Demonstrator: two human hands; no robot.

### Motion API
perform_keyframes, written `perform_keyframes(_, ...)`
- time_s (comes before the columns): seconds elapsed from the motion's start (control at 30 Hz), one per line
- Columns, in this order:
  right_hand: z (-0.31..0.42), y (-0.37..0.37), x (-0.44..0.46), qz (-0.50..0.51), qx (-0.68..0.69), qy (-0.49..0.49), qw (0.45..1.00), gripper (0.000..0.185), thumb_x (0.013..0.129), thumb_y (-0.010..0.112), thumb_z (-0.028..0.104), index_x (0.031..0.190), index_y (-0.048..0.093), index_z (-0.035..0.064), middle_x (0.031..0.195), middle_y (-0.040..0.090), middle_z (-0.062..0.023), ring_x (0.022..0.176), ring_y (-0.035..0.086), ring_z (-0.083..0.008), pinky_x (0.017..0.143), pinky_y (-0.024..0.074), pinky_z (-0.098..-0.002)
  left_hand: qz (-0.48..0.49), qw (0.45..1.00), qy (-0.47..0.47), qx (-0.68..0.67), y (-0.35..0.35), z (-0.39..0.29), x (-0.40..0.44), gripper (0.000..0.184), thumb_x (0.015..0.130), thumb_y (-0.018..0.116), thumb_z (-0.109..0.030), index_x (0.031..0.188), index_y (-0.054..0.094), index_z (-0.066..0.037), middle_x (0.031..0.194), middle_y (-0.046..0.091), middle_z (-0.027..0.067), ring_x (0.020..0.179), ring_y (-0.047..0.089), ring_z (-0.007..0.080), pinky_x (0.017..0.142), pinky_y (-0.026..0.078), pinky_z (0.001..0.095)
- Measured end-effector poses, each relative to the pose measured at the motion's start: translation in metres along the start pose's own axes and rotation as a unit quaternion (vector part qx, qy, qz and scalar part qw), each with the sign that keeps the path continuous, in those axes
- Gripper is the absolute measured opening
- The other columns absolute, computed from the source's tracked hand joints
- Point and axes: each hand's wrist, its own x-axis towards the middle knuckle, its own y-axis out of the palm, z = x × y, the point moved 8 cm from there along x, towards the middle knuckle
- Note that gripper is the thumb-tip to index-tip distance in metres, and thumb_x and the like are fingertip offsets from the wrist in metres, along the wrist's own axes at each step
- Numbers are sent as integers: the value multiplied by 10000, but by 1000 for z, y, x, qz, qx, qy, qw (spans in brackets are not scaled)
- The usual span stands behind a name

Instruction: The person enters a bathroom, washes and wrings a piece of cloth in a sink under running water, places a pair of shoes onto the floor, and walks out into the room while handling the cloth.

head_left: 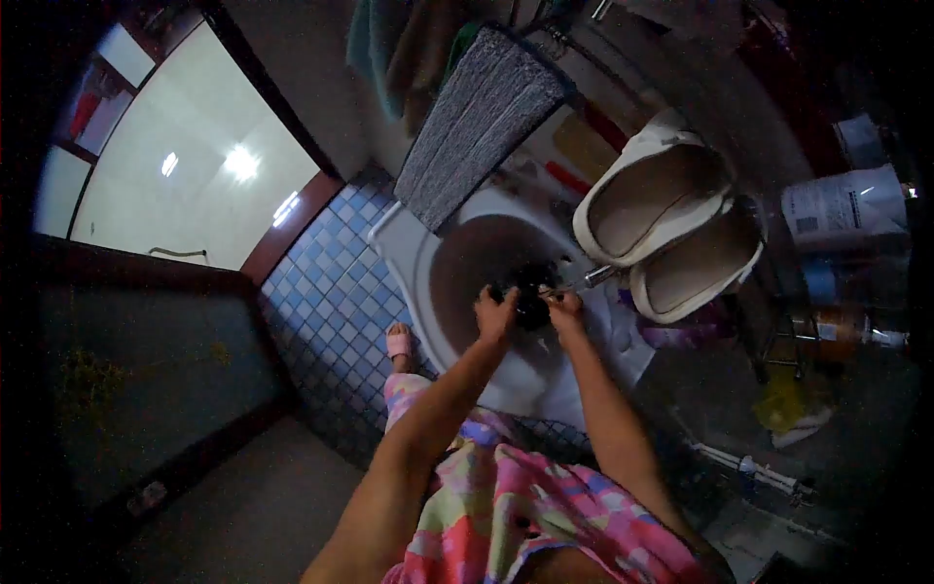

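A white washbasin (397,255) holds murky grey-brown water (462,268). Over it, my left hand (497,315) closes its fingers on the left edge of a dark, wet-looking bundle (531,300), perhaps cloth. My right hand (565,312) pinches the same bundle from the other side, under the tip of a metal tap (597,276). The bundle hangs between both hands at the water. It is too dark to tell its exact kind, and my fingertips are partly hidden.
A pair of white shoes (654,195) rests on a rack right of the basin. A grey ribbed mat or towel (482,127) hangs at the back. Packets (842,209) stand far right. Blue tiles (326,282) cover the floor beside a white cabinet door (195,165).
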Motion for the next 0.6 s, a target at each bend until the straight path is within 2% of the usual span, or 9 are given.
perform_keyframes(0.03,14,-2,-9,12,24,5,1000,235,672,624,239,736,548,27,706,539,-36,674,473,-130,609,383,-289,0,1000,-1,0,-1,-10,-9,508,659,602,-236,1048,415,31,953,506,143,848,494,236,717,395,304)
perform_keyframes(0.1,-24,14,16,25,33,2,999,251,671,626,225,785,537,20,751,539,-42,692,477,-131,617,388,-283,123,972,-142,-143,20,-17,-34,417,700,568,-228,1016,441,11,911,514,107,784,491,184,674,400,276)
perform_keyframes(0.2,-34,24,17,50,99,-27,993,292,675,622,191,874,510,10,831,533,-52,719,483,-132,635,396,-269,142,960,-95,-219,30,4,-10,314,741,521,-187,994,460,-11,883,516,76,755,476,145,654,395,255)
perform_keyframes(0.27,-27,25,8,62,156,-52,984,312,679,616,172,913,493,6,866,527,-56,728,486,-132,646,401,-261,153,969,-66,-182,23,7,2,290,754,500,-169,995,460,-13,875,521,75,752,479,146,656,394,258)
perform_keyframes(0.33,-21,26,2,68,26,-92,993,315,678,608,148,921,476,-2,862,522,-52,728,487,-130,667,404,-255,162,976,-37,-143,20,-2,3,268,767,480,-150,996,460,-14,868,525,73,750,482,147,657,394,260)
perform_keyframes(0.37,-27,26,5,68,26,-91,993,315,678,608,148,921,476,-2,862,522,-52,728,487,-130,667,404,-255,135,980,-34,-144,12,-16,-3,283,764,481,-146,1008,450,-7,885,519,80,772,483,157,669,394,264)
perform_keyframes(0.43,-60,40,14,142,14,9,990,329,661,613,143,923,474,0,840,520,-50,726,482,-137,668,400,-252,108,983,-32,-143,8,-17,-1,299,761,482,-143,1020,439,0,903,513,87,794,485,166,681,394,268)
perform_keyframes(0.57,-35,33,7,94,2,-3,996,372,645,619,148,958,478,5,853,519,-51,753,477,-138,688,386,-248,80,970,-41,-227,4,10,18,404,742,514,-166,1088,373,-10,989,470,111,877,465,200,728,391,280)
perform_keyframes(0.6,-36,32,8,81,93,28,992,441,637,632,207,992,464,7,911,512,-70,815,475,-169,718,382,-280,94,957,-61,-268,6,15,17,463,735,531,-184,1121,336,-20,1025,449,117,901,455,210,743,390,286)
